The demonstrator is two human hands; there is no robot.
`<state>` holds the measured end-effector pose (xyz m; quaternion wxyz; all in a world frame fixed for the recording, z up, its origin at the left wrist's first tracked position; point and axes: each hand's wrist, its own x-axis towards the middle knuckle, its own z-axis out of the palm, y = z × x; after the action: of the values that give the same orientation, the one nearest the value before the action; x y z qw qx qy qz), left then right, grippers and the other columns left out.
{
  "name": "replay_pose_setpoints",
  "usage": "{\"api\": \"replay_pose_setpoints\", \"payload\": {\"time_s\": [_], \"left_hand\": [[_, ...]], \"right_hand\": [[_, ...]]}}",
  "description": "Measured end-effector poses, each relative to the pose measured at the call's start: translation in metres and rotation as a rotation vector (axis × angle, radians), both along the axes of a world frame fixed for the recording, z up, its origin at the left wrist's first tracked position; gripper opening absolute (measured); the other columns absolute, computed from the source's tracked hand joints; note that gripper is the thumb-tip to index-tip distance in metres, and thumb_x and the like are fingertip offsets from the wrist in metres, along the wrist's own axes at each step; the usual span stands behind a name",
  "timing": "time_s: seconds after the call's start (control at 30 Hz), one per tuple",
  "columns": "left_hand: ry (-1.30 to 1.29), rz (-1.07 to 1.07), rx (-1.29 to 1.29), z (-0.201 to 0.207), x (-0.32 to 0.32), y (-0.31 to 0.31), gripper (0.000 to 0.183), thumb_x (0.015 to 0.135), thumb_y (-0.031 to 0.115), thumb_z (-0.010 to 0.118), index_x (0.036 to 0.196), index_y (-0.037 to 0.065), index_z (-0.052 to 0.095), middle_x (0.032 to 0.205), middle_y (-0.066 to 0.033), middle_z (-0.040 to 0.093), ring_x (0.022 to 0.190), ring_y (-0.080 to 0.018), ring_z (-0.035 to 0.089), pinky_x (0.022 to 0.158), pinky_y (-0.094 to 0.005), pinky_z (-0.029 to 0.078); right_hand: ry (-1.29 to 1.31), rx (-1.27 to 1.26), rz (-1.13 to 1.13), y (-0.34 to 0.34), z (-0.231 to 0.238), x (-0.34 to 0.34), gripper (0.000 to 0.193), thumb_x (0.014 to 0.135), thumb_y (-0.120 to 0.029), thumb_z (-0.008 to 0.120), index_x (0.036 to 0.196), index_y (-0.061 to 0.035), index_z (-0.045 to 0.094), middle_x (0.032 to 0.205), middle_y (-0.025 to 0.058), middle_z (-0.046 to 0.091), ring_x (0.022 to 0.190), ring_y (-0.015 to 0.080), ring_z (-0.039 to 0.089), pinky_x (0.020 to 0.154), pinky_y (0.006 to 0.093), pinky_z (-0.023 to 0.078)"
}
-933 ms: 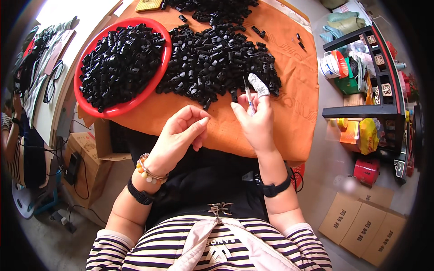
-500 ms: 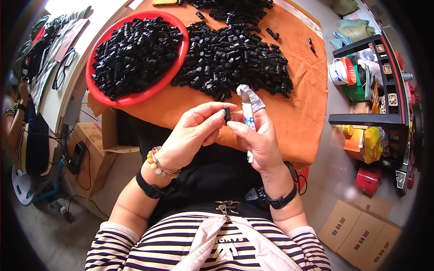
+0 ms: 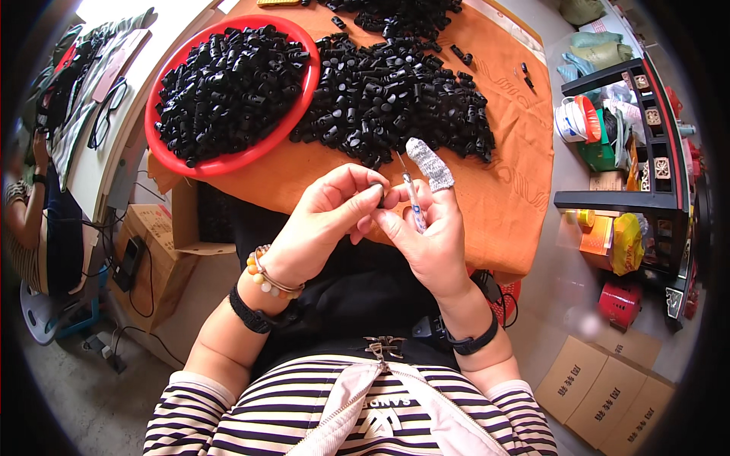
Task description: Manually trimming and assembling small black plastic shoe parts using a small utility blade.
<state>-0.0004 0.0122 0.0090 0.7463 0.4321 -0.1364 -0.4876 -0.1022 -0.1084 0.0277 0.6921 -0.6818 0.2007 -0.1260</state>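
Observation:
My left hand (image 3: 325,207) pinches a small black plastic piece (image 3: 380,196) between thumb and fingers, just above the near edge of the orange-covered table. Close against it, my right hand (image 3: 427,247) grips a slim knife (image 3: 415,205) with a whitish, blue-marked handle, its thin tip pointing away from me. A grey knitted finger sleeve (image 3: 431,165) covers the raised index finger of that hand. The fingers partly hide the black piece, and I cannot make out whether the blade touches it. Beyond my hands lies a large heap of similar black pieces (image 3: 395,95).
A red basin (image 3: 313,74) full of black pieces stands left on the orange cloth (image 3: 509,205). Cardboard boxes (image 3: 156,258) sit below left, flattened cartons (image 3: 601,391) lower right. A dark shelf (image 3: 623,199) holds goods at right. Another person's arm (image 3: 34,201) shows far left.
The knife has turned in my right hand from showing its broad side to looking narrow. My sleeved index finger has straightened away from it. The left hand still pinches the black piece.

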Motion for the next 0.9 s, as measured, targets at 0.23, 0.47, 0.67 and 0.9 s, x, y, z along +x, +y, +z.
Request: {"api": "replay_pose_setpoints", "payload": {"time_s": [0.23,0.47,0.67,0.9], "left_hand": [[0.265,-0.020,-0.067,0.001,0.007,0.005,0.024,0.096,0.022,0.042,0.110,0.004,0.048,0.073,-0.0022,0.052,0.055,-0.0081,0.048,0.046,-0.0195,0.036],[0.423,-0.012,-0.143,0.000,0.007,0.007,0.018,0.097,0.023,0.040,0.105,0.011,0.049,0.071,0.0006,0.049,0.051,-0.0046,0.037,0.047,-0.0190,0.030],[0.422,0.016,-0.072,0.004,0.004,0.006,0.016,0.096,0.021,0.042,0.106,0.010,0.047,0.063,0.0034,0.044,0.049,-0.0021,0.032,0.042,-0.0163,0.024],[0.332,0.008,-0.108,0.008,0.003,0.006,0.013,0.097,0.026,0.044,0.099,0.014,0.049,0.066,0.0045,0.042,0.051,-0.0014,0.029,0.045,-0.0160,0.023]], "right_hand": [[-0.039,0.007,0.021,-0.004,-0.004,-0.004,0.055,0.087,-0.010,0.060,0.134,0.0002,0.033,0.081,-0.0028,0.050,0.064,0.0010,0.039,0.057,0.0161,0.033],[-0.107,-0.069,0.059,0.004,-0.006,-0.005,0.047,0.087,-0.014,0.061,0.127,0.0019,0.042,0.069,-0.0033,0.046,0.057,0.0023,0.038,0.051,0.0184,0.033],[-0.062,-0.158,0.099,0.008,-0.003,-0.003,0.046,0.084,-0.009,0.062,0.125,0.0012,0.044,0.067,0.0009,0.054,0.059,0.0027,0.047,0.053,0.0181,0.039],[-0.044,-0.115,0.112,0.009,0.007,-0.002,0.044,0.085,-0.007,0.061,0.122,0.0036,0.042,0.071,0.0038,0.057,0.064,0.0027,0.052,0.057,0.0166,0.041]]}}
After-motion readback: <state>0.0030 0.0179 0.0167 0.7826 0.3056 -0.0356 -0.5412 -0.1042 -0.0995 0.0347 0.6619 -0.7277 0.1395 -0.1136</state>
